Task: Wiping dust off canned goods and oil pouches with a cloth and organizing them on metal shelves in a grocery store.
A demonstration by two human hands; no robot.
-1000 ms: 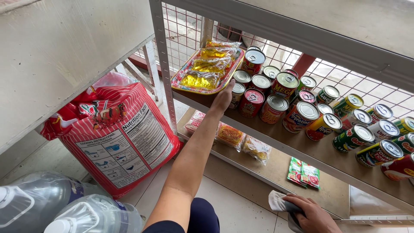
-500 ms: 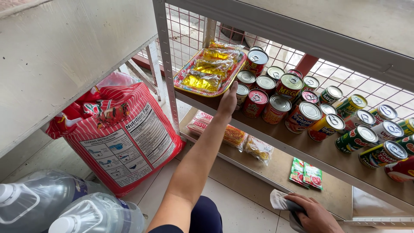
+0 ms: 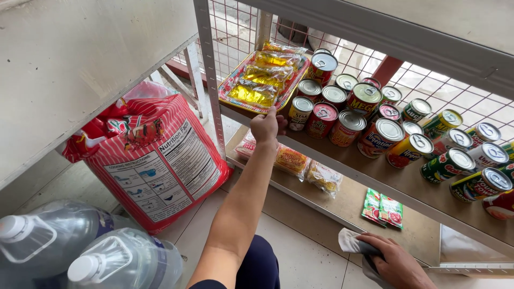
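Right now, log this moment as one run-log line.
left hand: grips edge of tray of yellow packets on shelf | right hand: holds cloth on lower shelf | cans: beside tray

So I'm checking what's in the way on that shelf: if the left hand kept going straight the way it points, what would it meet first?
Probably the tray of yellow packets: the left hand already grips its near edge.

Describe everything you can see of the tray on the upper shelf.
The tray is flat, rectangular and shallow, with a red patterned rim. It lies level at the left end of the upper shelf, beside the cans. Clear packets of yellow liquid fill it. The left hand grips its near edge.
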